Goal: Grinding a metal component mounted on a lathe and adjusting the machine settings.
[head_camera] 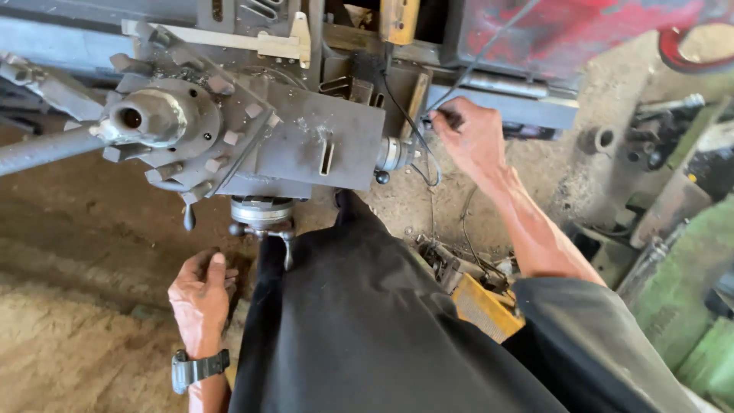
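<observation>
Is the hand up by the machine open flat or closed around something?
Closed. The right hand has its fingers curled around a thin black cable beside the grey machine. The left hand hangs loosely open, lower down.

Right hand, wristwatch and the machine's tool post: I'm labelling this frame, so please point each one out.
right hand (472,138): head view, back of the hand, by the black cable.
wristwatch (197,369): head view, dark strap on the left wrist.
tool post (157,117): head view, its round grey hub.

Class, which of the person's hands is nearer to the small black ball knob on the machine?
Right. The right hand grips a black cable just right of the ball knob; the left hand hangs well below-left of it.
</observation>
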